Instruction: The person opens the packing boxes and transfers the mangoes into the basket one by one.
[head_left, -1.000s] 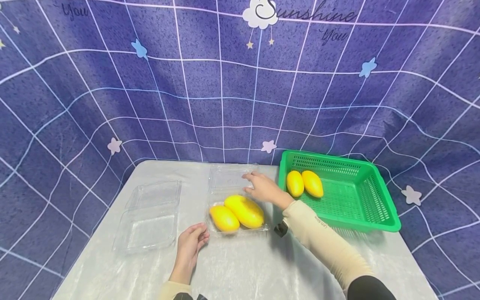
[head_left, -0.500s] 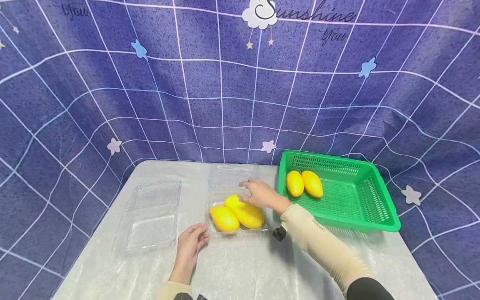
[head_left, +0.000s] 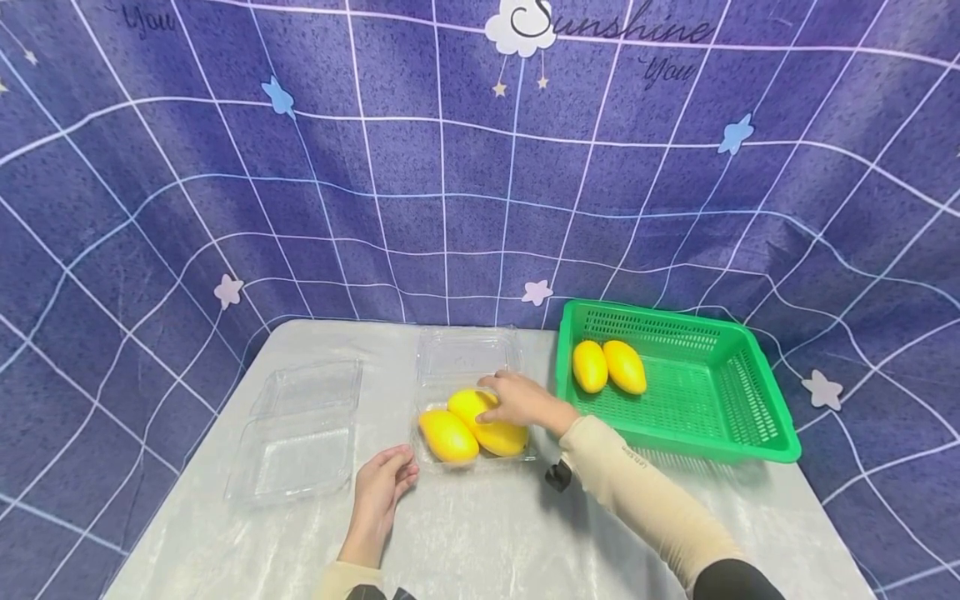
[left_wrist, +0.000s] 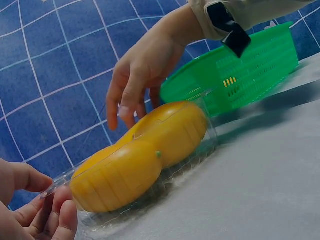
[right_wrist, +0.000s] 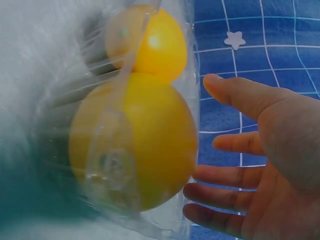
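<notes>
My left hand [head_left: 381, 492] pinches the near left rim of a clear plastic clamshell container [left_wrist: 212, 135] between thumb and fingers. Two yellow mangoes [head_left: 448, 437] lie side by side in its base, and its lid [head_left: 467, 354] is folded back toward the curtain. Over the right-hand mango [right_wrist: 137, 150] hovers my right hand [head_left: 525, 402], thumb and fingers spread. In the right wrist view its fingertips [right_wrist: 192, 192] come right up to the mango's outline. That hand hides part of the same mango in the head view.
A second clear clamshell container [head_left: 300, 454] lies open at the left of the table. At the right stands a green basket [head_left: 772, 417] with two more mangoes [head_left: 624, 367] near its left wall. A blue gridded curtain [head_left: 480, 208] hangs behind the table [head_left: 465, 542].
My right hand has come nearer from over the lid to above the right-hand mango. My left hand, the container and the mangoes have stayed in place.
</notes>
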